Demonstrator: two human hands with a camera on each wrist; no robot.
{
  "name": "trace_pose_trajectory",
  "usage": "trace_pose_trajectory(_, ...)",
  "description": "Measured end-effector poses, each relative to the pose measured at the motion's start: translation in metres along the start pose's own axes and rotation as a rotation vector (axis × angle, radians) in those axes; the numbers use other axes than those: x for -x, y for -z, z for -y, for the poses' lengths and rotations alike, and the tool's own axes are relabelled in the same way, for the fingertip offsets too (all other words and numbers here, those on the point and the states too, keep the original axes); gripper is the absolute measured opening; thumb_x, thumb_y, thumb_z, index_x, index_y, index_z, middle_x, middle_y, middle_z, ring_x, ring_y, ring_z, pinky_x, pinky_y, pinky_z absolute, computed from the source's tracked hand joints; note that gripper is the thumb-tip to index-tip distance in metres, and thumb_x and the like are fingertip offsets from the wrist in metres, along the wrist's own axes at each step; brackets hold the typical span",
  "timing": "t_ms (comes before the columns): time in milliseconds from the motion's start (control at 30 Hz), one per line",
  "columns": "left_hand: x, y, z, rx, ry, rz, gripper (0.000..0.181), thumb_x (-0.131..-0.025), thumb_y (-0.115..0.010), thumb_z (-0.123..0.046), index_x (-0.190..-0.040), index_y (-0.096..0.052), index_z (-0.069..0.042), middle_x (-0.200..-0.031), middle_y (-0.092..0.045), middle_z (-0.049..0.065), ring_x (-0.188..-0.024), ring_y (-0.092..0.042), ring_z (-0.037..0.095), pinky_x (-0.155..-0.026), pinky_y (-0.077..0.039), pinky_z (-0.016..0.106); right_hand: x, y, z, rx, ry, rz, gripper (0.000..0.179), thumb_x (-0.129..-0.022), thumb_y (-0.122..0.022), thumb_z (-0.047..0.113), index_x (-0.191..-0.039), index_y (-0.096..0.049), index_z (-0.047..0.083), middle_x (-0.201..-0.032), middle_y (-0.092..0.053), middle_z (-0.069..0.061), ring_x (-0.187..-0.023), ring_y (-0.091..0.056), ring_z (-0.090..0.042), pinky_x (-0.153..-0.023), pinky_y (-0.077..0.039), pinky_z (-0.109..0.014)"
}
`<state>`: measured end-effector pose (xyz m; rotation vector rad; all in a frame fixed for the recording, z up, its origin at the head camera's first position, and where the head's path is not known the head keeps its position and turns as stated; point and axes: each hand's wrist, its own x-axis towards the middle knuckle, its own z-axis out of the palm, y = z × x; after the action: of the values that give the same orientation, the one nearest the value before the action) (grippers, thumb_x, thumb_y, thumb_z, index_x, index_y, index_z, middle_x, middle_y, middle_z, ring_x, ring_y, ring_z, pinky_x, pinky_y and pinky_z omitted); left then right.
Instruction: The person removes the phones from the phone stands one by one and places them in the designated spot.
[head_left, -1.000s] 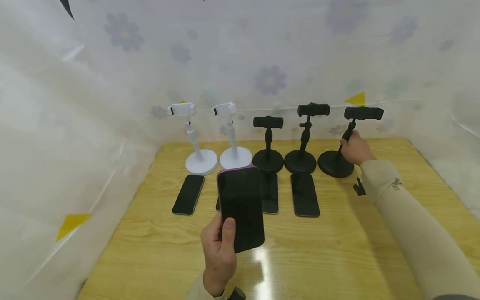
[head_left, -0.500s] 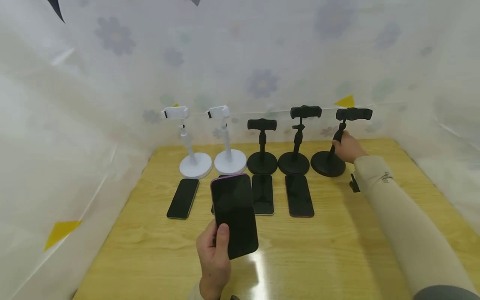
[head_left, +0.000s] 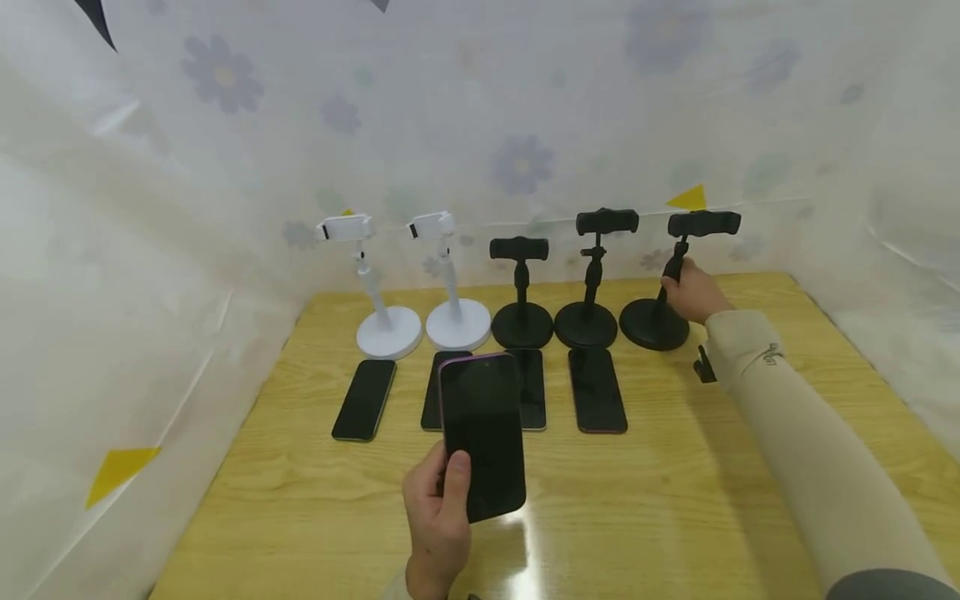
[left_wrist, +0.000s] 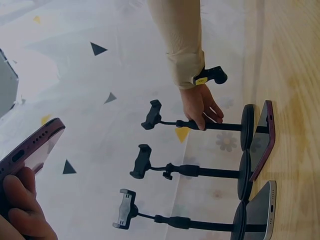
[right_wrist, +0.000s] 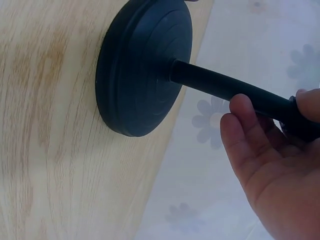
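In the head view my left hand (head_left: 438, 512) holds a smartphone (head_left: 486, 433) with a dark screen and a purple edge, raised above the table, thumb over its lower left side. The left wrist view shows the phone's port end (left_wrist: 30, 147) with fingers round it. At the far right of the row, my right hand (head_left: 696, 292) grips the stem of a black phone stand (head_left: 703, 223). In the right wrist view thumb and fingers are at the stem (right_wrist: 225, 85), above the round base (right_wrist: 145, 70). The stand's clamp is outside that view.
Left of the gripped stand are two more black stands (head_left: 588, 325) (head_left: 522, 325) and two white stands (head_left: 459, 325) (head_left: 388, 332). Several phones lie screen up before them, including a left one (head_left: 365, 400) and a right one (head_left: 597, 390). A flower-patterned sheet (head_left: 525, 100) hangs behind the table (head_left: 660, 517).
The head view has shifted slightly. My left hand has moved the phone a little to the right relative to the table phones, showing more of one behind it. My right hand stays on the stem.
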<state>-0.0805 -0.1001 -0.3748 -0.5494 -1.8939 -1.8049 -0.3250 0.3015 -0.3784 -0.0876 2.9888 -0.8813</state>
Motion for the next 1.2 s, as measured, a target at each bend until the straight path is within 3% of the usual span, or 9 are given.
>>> trace_pose_trajectory(233,-0.002,-0.003,0.000,0.017,-0.035,0.029,0.028,-0.099,-0.038,0.011,-0.103,-0.065,0.007,-0.090,-0.071,0.027,-0.081,-0.073,0.007,-0.061,-0.060,0.030,0.005,0.005,0.003,-0.027,-0.011,-0.009,0.065,-0.107,-0.029,0.028,-0.146,-0.011,-0.021,-0.138,-0.036,-0.047,-0.127,-0.039,-0.062,-0.105,-0.035,-0.068)
trace_pose_trajectory(433,-0.001,-0.009,-0.001,-0.016,-0.029,0.032,0.027,-0.099,-0.040,0.009,-0.098,-0.067,0.002,-0.085,-0.072,0.021,-0.076,-0.069,0.004,-0.060,-0.059,0.028,0.005,0.003,0.005,-0.019,-0.017,-0.006,0.066,-0.107,-0.030,0.028,-0.148,-0.009,-0.019,-0.140,-0.037,-0.046,-0.129,-0.040,-0.061,-0.106,-0.036,-0.068)
trace_pose_trajectory(667,-0.001,-0.014,-0.001,-0.020,0.034,0.054,0.026,-0.101,-0.041,0.006,-0.092,-0.065,0.001,-0.074,-0.066,0.016,-0.070,-0.063,0.002,-0.058,-0.058,0.028,0.014,0.005,0.016,0.005,-0.047,0.017,0.067,-0.104,-0.039,0.026,-0.143,-0.020,-0.024,-0.145,-0.026,-0.048,-0.130,-0.034,-0.062,-0.108,-0.034,-0.068)
trace_pose_trajectory(800,-0.008,-0.019,0.000,-0.033,0.051,0.080,0.023,-0.102,-0.042,0.003,-0.092,-0.063,0.000,-0.063,-0.049,0.007,-0.063,-0.052,0.001,-0.053,-0.051,0.023,0.044,0.011,0.027,0.120,-0.041,0.077,0.063,-0.104,-0.040,0.029,-0.141,-0.033,-0.021,-0.141,-0.038,-0.045,-0.127,-0.042,-0.058,-0.103,-0.039,-0.067)
trace_pose_trajectory(900,-0.013,-0.024,0.000,-0.044,0.058,0.107,0.021,-0.103,-0.044,0.001,-0.091,-0.061,-0.002,-0.060,-0.036,0.004,-0.057,-0.041,0.000,-0.050,-0.041,0.018,0.080,0.010,0.044,0.115,0.051,0.082,0.054,-0.105,-0.044,0.032,-0.136,-0.047,-0.012,-0.129,-0.056,-0.037,-0.111,-0.059,-0.049,-0.092,-0.048,-0.060)
trace_pose_trajectory(1067,-0.015,-0.030,-0.003,-0.041,0.101,0.140,0.024,-0.104,-0.045,-0.003,-0.082,-0.055,-0.002,-0.056,-0.035,0.006,-0.051,-0.035,-0.003,-0.044,-0.033,0.016,0.150,-0.006,0.091,-0.082,0.226,0.054,0.038,-0.105,-0.049,0.032,-0.130,-0.057,0.005,-0.108,-0.069,-0.012,-0.087,-0.067,-0.017,-0.073,-0.055,-0.036)
trace_pose_trajectory(1200,-0.015,-0.036,-0.004,-0.037,0.175,0.174,0.025,-0.105,-0.045,-0.008,-0.084,-0.057,-0.002,-0.056,-0.038,0.008,-0.049,-0.038,-0.003,-0.044,-0.036,0.017,0.192,-0.022,0.124,-0.299,0.357,0.116,0.029,-0.105,-0.049,0.023,-0.129,-0.055,0.008,-0.108,-0.070,-0.004,-0.080,-0.064,-0.006,-0.068,-0.054,-0.026)
